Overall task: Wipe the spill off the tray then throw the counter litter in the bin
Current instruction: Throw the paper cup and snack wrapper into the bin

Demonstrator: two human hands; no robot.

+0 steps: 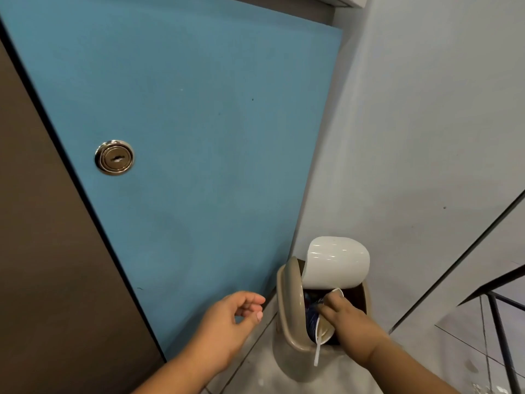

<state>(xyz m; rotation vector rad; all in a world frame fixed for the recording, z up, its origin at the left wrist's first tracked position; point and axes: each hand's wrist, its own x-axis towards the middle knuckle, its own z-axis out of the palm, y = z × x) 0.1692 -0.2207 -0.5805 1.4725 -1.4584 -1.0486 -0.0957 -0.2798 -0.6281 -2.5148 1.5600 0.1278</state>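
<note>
View from the head camera, looking down, left to right. A brown panel borders a blue door fitted with a round metal lock. Low in front of the door hangs the left hand, its fingers loosely curled with a gap to the thumb, holding nothing. Beside it on the floor stands the beige bin, its white swing lid tipped back so that the mouth is open. The litter, a used paper cup with a blue outside and a stained inside, lies on its side in that mouth, only partly in. A white spoon projects from the cup and hangs over the bin's near rim. The right hand grips the cup, fingers wrapped around it from the right. Further right are a pale wall and a dark stair railing. Tray and counter are out of view.

Hazards, as judged: the spoon sits loose and points outward, so releasing or tilting the cup here could drop it onto the floor. The lid could swing closed on the hand or catch the cup's rim. Residue in the cup may drip on the bin's edge.
</note>
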